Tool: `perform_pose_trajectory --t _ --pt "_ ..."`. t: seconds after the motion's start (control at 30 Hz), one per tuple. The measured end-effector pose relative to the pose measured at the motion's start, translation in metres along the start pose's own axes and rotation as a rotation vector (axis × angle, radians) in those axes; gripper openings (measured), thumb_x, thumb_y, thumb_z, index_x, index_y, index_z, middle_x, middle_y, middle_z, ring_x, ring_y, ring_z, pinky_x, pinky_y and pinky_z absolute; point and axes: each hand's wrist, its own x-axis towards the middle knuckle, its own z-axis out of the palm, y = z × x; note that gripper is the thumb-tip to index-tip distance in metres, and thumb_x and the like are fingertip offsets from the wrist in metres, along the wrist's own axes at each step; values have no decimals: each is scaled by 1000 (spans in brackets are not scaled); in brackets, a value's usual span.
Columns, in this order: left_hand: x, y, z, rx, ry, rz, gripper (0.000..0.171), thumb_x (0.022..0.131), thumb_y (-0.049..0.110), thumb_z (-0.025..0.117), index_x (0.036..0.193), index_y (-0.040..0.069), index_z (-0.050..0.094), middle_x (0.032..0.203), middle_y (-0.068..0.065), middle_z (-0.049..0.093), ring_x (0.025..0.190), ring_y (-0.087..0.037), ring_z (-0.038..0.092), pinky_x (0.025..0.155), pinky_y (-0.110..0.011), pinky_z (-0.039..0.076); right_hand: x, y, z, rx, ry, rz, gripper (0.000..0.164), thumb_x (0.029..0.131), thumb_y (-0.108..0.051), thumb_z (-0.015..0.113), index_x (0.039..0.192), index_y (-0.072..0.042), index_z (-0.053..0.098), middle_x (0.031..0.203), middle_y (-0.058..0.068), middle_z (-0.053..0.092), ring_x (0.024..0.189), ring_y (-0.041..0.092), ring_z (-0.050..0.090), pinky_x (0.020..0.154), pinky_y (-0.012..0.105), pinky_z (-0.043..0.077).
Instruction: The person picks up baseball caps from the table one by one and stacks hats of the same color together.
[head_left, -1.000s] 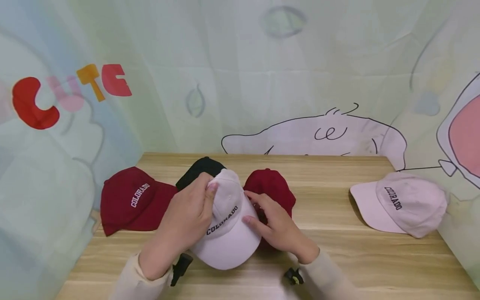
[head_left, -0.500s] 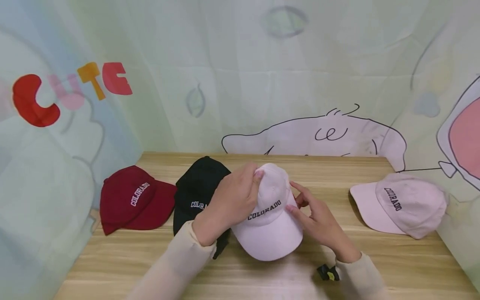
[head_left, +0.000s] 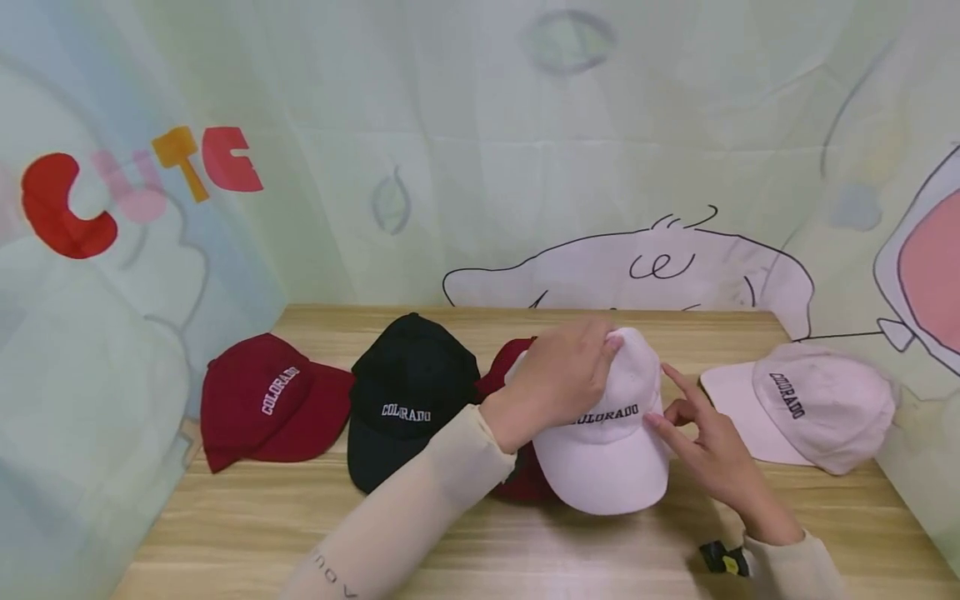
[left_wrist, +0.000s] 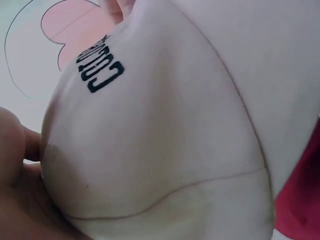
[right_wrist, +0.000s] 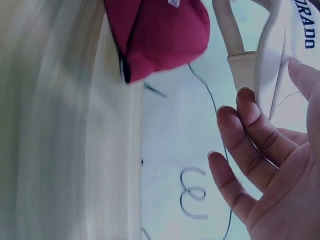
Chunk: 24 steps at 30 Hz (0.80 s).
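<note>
A white baseball cap (head_left: 603,471) with dark COLORADO lettering is held up over the table, brim toward me. My left hand (head_left: 558,375) grips its crown from the left, thumb on the front panel. On the opposite side my right hand (head_left: 712,454) pinches the cap's edge near the brim, other fingers spread loosely. In the right wrist view the thumb lies on the outside of the cap (right_wrist: 272,65), and one finger is partly hidden behind it. Behind the held cap, a dark red cap (head_left: 513,350) is mostly covered by it and my left arm.
Left of the hands stand a black cap (head_left: 412,367) and another dark red cap (head_left: 258,400) on the wooden table (head_left: 465,558). A second white cap (head_left: 821,408) sits at the right, its brim near my right hand. A printed curtain (head_left: 480,167) surrounds the table.
Both hands have carried the white cap to the right, from in front of the black cap to past the middle dark red cap. The black cap has come into full view.
</note>
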Motion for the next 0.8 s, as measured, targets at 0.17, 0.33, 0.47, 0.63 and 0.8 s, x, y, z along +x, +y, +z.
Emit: perform_pose_trajectory --t 0.17,0.33,0.47,0.63,0.8 --pt "16 7 12 -10 3 56 26 113 32 37 114 13 54 88 3 53 74 -12 54 62 -23 46 -11 9 -14 -22 51 22 79 89 5 74 158 -12 39 73 -10 59 60 -2 48 59 19 40" --pt "32 7 24 -52 -13 51 27 112 32 39 121 15 58 100 3 61 86 -12 58 74 -27 51 -21 18 -24 -29 94 46 81 87 7 75 158 -10 40 71 -13 57 59 -3 48 61 20 37" --pt "45 10 36 -118 -46 -1 34 112 35 41 134 19 60 123 3 67 111 -13 63 97 -37 51 -27 25 -31 -47 99 80 80 87 6 76 158 -8 41 71 -13 58 65 -3 54 67 16 40" --pt "57 17 50 -172 -84 -39 37 111 39 42 140 25 59 131 6 65 121 -11 59 99 -37 43 -36 32 -38 -68 90 137 79 88 3 76 158 -5 39 72 -13 57 70 -4 56 68 9 43" --pt "63 21 61 -182 -117 -60 39 111 42 41 144 28 57 132 7 62 119 -10 56 95 -32 38 -41 38 -42 -87 81 181 76 90 -1 76 157 -2 39 74 -12 57 71 -4 56 67 8 44"
